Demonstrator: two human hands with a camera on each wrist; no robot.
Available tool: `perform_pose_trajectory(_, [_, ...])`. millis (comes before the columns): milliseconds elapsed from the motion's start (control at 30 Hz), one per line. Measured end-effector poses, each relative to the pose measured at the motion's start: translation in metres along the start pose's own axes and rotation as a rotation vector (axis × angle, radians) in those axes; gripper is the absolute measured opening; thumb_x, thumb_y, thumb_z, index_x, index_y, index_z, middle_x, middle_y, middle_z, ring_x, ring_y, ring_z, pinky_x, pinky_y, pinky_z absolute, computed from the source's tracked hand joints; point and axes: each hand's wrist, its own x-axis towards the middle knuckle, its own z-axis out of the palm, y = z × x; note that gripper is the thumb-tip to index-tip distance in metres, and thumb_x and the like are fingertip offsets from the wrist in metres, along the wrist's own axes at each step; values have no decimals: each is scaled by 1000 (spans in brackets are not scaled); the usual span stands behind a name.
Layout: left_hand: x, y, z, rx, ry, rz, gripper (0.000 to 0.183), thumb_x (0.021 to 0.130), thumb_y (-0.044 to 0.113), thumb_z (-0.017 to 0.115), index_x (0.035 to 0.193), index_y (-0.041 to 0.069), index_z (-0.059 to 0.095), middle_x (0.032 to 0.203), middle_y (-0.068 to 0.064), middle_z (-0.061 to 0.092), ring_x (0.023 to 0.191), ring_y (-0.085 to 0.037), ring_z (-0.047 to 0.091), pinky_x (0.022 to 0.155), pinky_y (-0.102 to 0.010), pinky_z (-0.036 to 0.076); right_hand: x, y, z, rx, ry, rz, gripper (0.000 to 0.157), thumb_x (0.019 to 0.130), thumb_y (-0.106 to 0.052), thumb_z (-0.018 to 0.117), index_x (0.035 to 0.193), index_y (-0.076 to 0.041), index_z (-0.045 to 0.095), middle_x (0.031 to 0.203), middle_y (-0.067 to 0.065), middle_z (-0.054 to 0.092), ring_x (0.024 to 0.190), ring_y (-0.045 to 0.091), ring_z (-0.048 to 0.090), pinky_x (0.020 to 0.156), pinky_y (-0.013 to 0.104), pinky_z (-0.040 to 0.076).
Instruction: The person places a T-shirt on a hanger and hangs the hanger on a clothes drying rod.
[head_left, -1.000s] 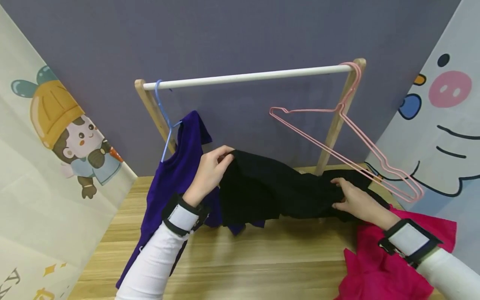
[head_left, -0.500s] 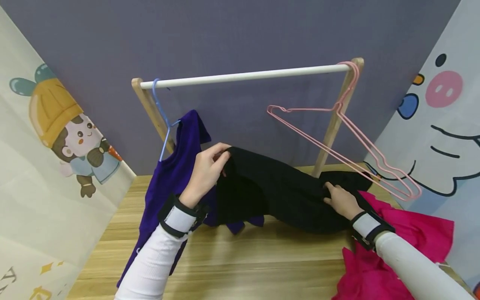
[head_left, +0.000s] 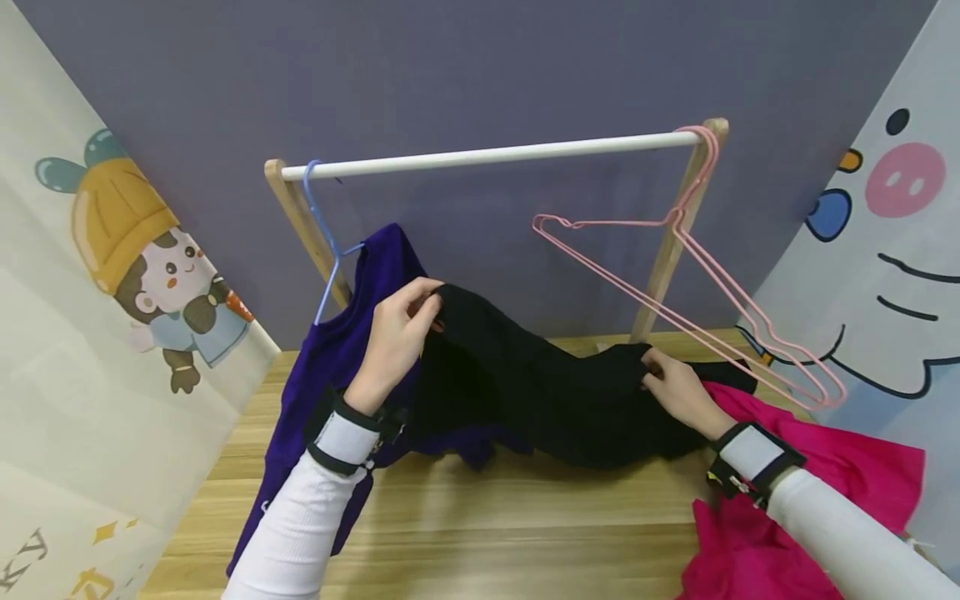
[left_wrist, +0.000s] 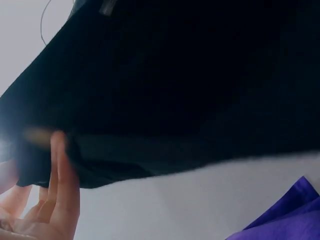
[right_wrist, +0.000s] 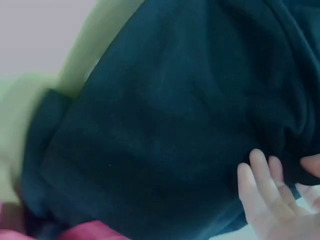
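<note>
The black garment spans the back part of the wood-grain bench, slung between the person's 2 hands, with its far end trailing toward the back right corner. The left hand holds the garment's left end raised, thumb and fingers pinching the edge. The right hand pinches the upper edge farther right, thumb on 1 side and fingertips on the other in the right wrist view.

The cloth looks light and soft, with no stiffness of its own: it sags between the 2 grips and folds near the right fingertips. Its surface is matt, so it is probably not slippery, and nothing about it suggests fragility. Such limp fabric would likely be best held near 2 well-spaced points on the same edge, with a thumb-and-finger pinch; a hold in the middle would probably let both ends droop. Its dark colour hides the seams, so which opening or hem each hand has cannot be told.

Near the bench's left edge, the purple garment hangs on a blue hanger, its lower part behind the black cloth. 2 pink hangers hang at the right end of the white rail; a magenta garment lies by the bench's right edge, partly under the right forearm.
</note>
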Motion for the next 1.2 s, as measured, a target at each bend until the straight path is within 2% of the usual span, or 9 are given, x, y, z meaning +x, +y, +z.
perform_pose_trajectory(100, [0,0,0,11,25,-8,14,85,-5,47,91,-4,60,73,-18,60,58,-21,56,56,-31,49,-1,-18,-7,21,37,-19,13,78,3,48,90,-2,51,70,9,60,63,21,57,55,40,44])
perform_pose_trajectory(267, [0,0,0,14,39,-12,14,85,-4,47,91,-3,60,67,-15,57,49,-17,47,45,-20,37,-1,-53,-23,85,80,-36,13,81,0,45,92,-4,51,73,9,58,64,21,55,56,41,44])
perform_pose_trajectory(467, [1,1,1,50,84,16,14,84,-5,47,89,-3,60,69,-14,57,54,-14,44,51,-25,35,-4,-89,-31,171,101,-50,15,84,-1,43,93,-7,52,85,10,56,73,19,49,61,38,42])
perform_pose_trajectory(633, [3,-10,-1,28,100,9,16,84,-5,46,91,-1,60,62,-9,52,44,-11,41,42,-22,34,-8,-111,-28,358,63,-73,7,90,-7,46,93,-8,52,88,6,54,77,13,51,65,26,41])
perform_pose_trajectory(767, [6,-30,0,38,121,40,18,84,-5,45,94,1,60,73,-10,56,54,-12,48,50,-27,41,-17,-123,-20,486,8,-84,8,90,-6,45,96,-4,50,94,8,53,83,11,51,67,22,42])
perform_pose_trajectory(867, [7,-36,1,36,131,60,20,84,-5,45,94,3,61,89,-12,60,69,-14,52,62,-33,43,-27,-127,-8,511,-51,-121,14,86,4,42,97,-3,49,96,10,53,86,10,50,68,24,43])
perform_pose_trajectory(1033, [6,-36,2,-1,16,73,21,86,-2,46,95,8,62,94,-8,60,70,-13,53,62,-32,43,-43,-129,14,436,-233,-190,19,82,5,47,96,-7,52,99,10,56,93,15,51,75,39,49])
perform_pose_trajectory(1100, [6,-36,2,12,-77,93,21,86,-1,46,97,9,61,97,-8,60,75,-14,53,65,-34,44,-47,-128,18,405,-331,-199,14,85,-2,50,95,-11,54,97,6,57,91,15,54,75,41,50])
perform_pose_trajectory(1200, [4,-37,1,48,-242,131,20,87,1,46,99,9,61,101,-8,60,83,-14,52,72,-39,45,-46,-125,18,373,-438,-226,7,87,-11,53,92,-14,56,92,2,59,85,12,56,70,37,51])
